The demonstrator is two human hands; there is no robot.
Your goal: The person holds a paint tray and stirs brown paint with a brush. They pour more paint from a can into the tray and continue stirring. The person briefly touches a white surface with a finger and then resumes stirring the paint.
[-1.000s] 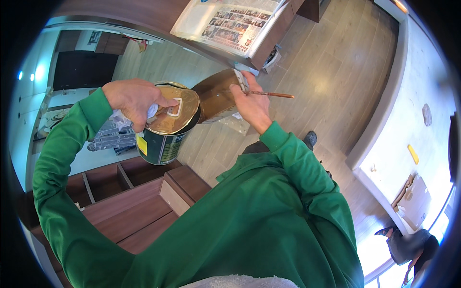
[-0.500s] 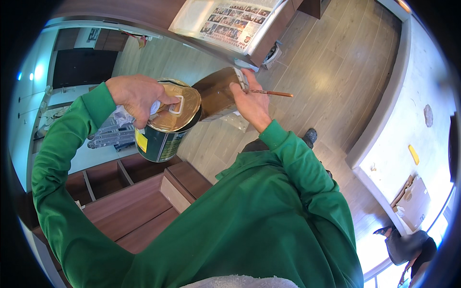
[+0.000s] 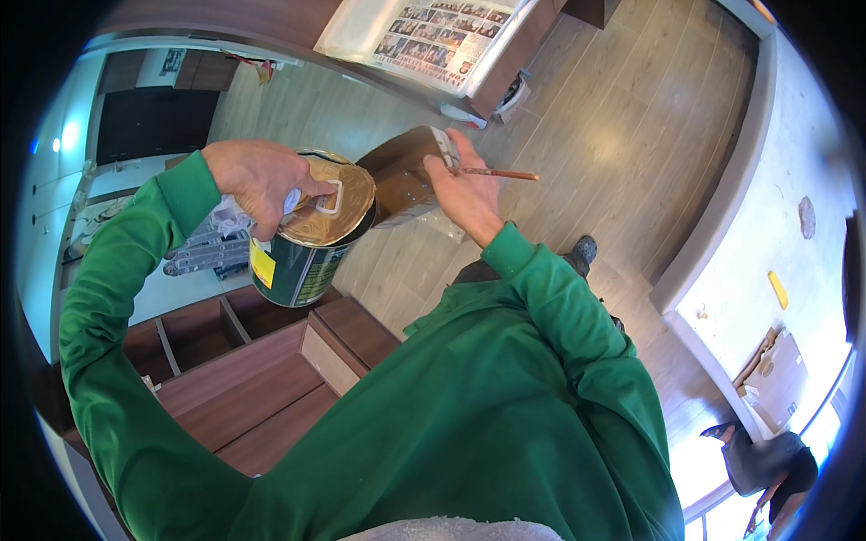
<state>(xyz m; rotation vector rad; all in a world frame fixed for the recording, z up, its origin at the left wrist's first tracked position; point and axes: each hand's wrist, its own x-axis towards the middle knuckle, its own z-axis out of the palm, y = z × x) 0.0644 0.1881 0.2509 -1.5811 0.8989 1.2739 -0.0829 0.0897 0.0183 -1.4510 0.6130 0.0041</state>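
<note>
My left hand [image 3: 262,180] is closed on a green metal can [image 3: 293,275] with a crumpled white cloth [image 3: 230,216], its forefinger on the white handle of the gold lid [image 3: 320,221], which sits tilted on the can's top. Just right of it, my right hand [image 3: 465,189] grips the end of a curved, brown-stained container [image 3: 397,180] and a thin wooden-handled brush [image 3: 514,175]. The container is tipped beside the can's rim; whether they touch, I cannot tell.
Brown cabinet compartments [image 3: 198,334] lie below the can, a grey metal ladder [image 3: 194,261] behind it. A newspaper-covered surface [image 3: 433,41] is ahead, wood-look floor [image 3: 613,135] beyond my foot. A white curved counter [image 3: 731,270] with cardboard [image 3: 771,379] stands right, dark unclear objects below it.
My right hand, the container and the brush have shifted a little left and up. The can and my left hand have barely moved.
</note>
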